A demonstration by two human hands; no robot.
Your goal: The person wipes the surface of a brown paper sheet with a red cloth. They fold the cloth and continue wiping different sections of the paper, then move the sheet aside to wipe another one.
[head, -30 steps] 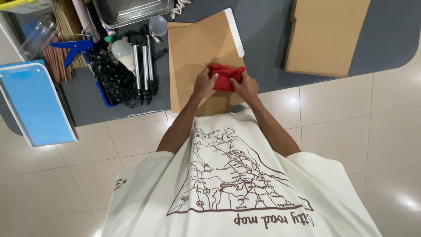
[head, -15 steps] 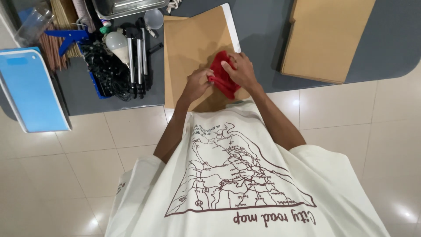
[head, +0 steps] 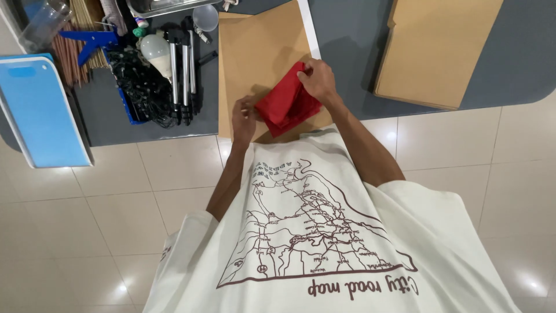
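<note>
Nearest the cam, lower half of frame: a cream T-shirt (head: pixel 324 243) w/ a brown line-drawn map print, soft cotton, over glossy white floor tiles (head: pixel 87 232). Moving up, both forearms reach to centre frame. From where I sit the left hand (head: pixel 243 119) has its fingers curled shut on the lower-left corner of the red cloth (head: pixel 286 104); the right hand (head: pixel 315 80) pinches the upper-right edge, thumb and fingers closed on the fabric. The cloth sits centre frame, on a tan cardboard sheet (head: pixel 255 52) at the near edge of the grey table (head: pixel 521 64). It looks like soft woven stuff, matte, already doubled into a slanted, roughly rectangular wad w/ a few layers showing at the edge. My read: folding is well along, several folds in, but the bundle is uneven and both hands grip it, so squaring off and setting down are left; can't tell how many layers exactly. Further out, upper right: a second flat brown cardboard piece (head: pixel 440 46), stiff, smooth. Upper left: black tripod legs (head: pixel 180 69) beside a tangle of black cable (head: pixel 142 87), a blue plastic clamp (head: pixel 92 42), thin wooden sticks (head: pixel 66 55), and at the left edge a light blue rounded plastic board (head: pixel 35 110).
</note>
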